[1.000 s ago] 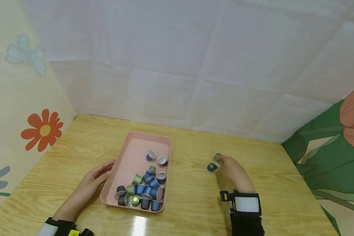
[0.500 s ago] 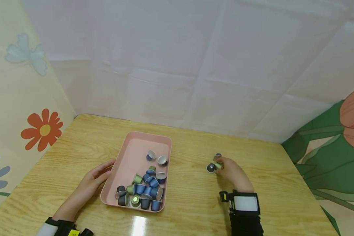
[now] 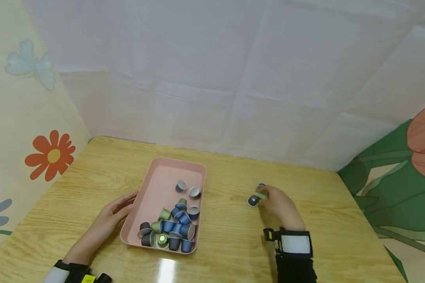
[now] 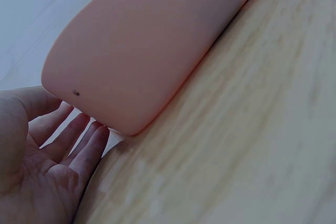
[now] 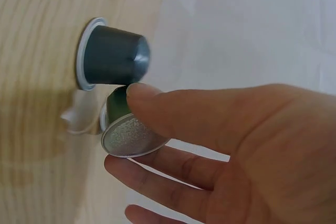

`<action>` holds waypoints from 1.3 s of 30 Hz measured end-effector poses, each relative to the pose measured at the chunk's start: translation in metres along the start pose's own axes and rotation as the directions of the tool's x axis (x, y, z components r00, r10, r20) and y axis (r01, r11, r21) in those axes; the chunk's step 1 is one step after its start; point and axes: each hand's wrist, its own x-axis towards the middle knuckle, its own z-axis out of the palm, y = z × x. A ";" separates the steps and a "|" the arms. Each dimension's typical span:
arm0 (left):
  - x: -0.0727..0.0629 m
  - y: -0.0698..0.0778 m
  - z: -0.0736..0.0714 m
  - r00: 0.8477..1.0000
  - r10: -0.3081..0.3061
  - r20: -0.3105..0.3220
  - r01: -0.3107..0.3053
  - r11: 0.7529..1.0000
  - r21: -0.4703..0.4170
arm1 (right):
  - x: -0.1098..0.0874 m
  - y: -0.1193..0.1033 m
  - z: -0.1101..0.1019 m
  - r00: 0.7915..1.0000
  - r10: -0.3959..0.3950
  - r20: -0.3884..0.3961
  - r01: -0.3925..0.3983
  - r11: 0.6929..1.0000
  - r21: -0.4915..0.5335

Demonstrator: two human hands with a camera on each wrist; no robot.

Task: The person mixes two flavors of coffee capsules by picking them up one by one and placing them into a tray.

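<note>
My right hand (image 3: 278, 202) pinches a green coffee capsule (image 5: 137, 135) between thumb and fingers on the right part of the table. The capsule is tilted, its silvery lid showing in the right wrist view. Close beside it, a dark capsule (image 3: 253, 201) stands lid down on the wood. A bluish capsule (image 3: 261, 186) lies just behind the fingertips, partly hidden. My left hand (image 3: 108, 218) rests at the left side of a pink tray (image 3: 146, 188), fingers loosely extended along its wall (image 4: 121, 61) in the left wrist view.
Several green, blue and dark capsules (image 3: 168, 226) crowd the near end of the tray, with two lying apart (image 3: 194, 192) farther back. The wooden table (image 3: 230, 224) ends at a pale cloth backdrop (image 3: 212, 98) behind and printed panels at both sides.
The green capsule has shifted and tilted slightly in my right fingers. That hand has moved very little; my left hand and the tray stay in place.
</note>
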 end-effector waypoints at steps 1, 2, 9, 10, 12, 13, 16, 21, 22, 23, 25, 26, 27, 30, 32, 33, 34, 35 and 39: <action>0.000 0.000 0.000 1.000 0.000 -0.001 0.000 1.000 0.003 | 0.000 -0.001 -0.001 1.000 -0.001 -0.004 0.001 1.000 0.002; 0.000 0.000 0.000 1.000 -0.001 -0.001 0.001 1.000 0.005 | -0.001 -0.002 -0.002 1.000 -0.006 -0.011 0.006 1.000 0.002; 0.001 -0.001 0.000 1.000 -0.003 -0.002 0.003 1.000 0.010 | -0.009 -0.018 -0.007 0.996 -0.065 -0.057 0.064 0.998 -0.017; 0.001 -0.001 0.000 1.000 -0.004 -0.003 0.004 1.000 0.011 | -0.009 -0.021 -0.008 0.996 -0.072 -0.061 0.071 0.997 -0.026; 0.001 0.000 0.000 1.000 -0.007 -0.004 0.007 1.000 0.015 | -0.011 -0.028 -0.008 0.995 -0.080 -0.060 0.078 0.997 -0.026; 0.002 0.000 0.000 1.000 -0.008 -0.005 0.008 1.000 0.018 | -0.012 -0.031 -0.009 0.995 -0.082 -0.058 0.081 0.996 -0.023; 0.002 0.000 0.000 1.000 -0.011 -0.006 0.011 1.000 0.022 | -0.015 -0.039 -0.009 0.995 -0.090 -0.047 0.089 0.996 -0.009; 0.002 -0.001 0.000 1.000 -0.012 -0.006 0.013 1.000 0.019 | -0.018 -0.051 -0.008 0.991 -0.123 -0.053 0.122 0.992 -0.013; 0.002 -0.001 0.000 1.000 -0.012 -0.007 0.012 1.000 0.016 | -0.019 -0.054 -0.007 0.990 -0.130 -0.057 0.129 0.991 -0.020; 0.002 -0.001 0.000 1.000 -0.013 -0.007 0.013 1.000 0.016 | -0.020 -0.056 -0.007 0.989 -0.136 -0.060 0.134 0.991 -0.026; 0.002 -0.001 0.000 1.000 -0.016 -0.009 0.016 1.000 0.017 | -0.021 -0.061 -0.006 0.988 -0.141 -0.064 0.139 0.990 -0.040; 0.002 0.000 0.000 1.000 -0.018 -0.009 0.018 1.000 0.018 | -0.022 -0.064 -0.005 0.988 -0.140 -0.063 0.137 0.989 -0.045; 0.002 0.000 0.000 1.000 -0.020 -0.010 0.020 1.000 0.019 | -0.023 -0.066 -0.004 0.988 -0.144 -0.062 0.141 0.989 -0.050; 0.002 0.000 0.000 1.000 -0.026 -0.009 0.026 1.000 0.017 | -0.025 -0.072 -0.003 0.986 -0.158 -0.060 0.154 0.986 -0.069; 0.002 0.000 0.000 1.000 -0.030 -0.009 0.030 0.999 0.016 | -0.027 -0.075 -0.002 0.983 -0.173 -0.064 0.167 0.983 -0.082; 0.002 0.000 0.000 0.999 -0.032 -0.010 0.032 0.999 0.014 | -0.028 -0.077 -0.002 0.981 -0.180 -0.069 0.174 0.981 -0.088; 0.002 0.000 0.000 0.999 -0.033 -0.010 0.033 0.999 0.013 | -0.030 -0.079 -0.003 0.980 -0.183 -0.071 0.176 0.980 -0.093; 0.002 0.000 0.000 0.999 -0.036 -0.011 0.036 0.999 0.013 | -0.031 -0.081 -0.003 0.980 -0.184 -0.073 0.177 0.980 -0.096; 0.002 0.000 0.000 0.999 -0.041 -0.013 0.041 0.999 0.016 | -0.036 -0.088 -0.001 0.975 -0.208 -0.084 0.198 0.974 -0.110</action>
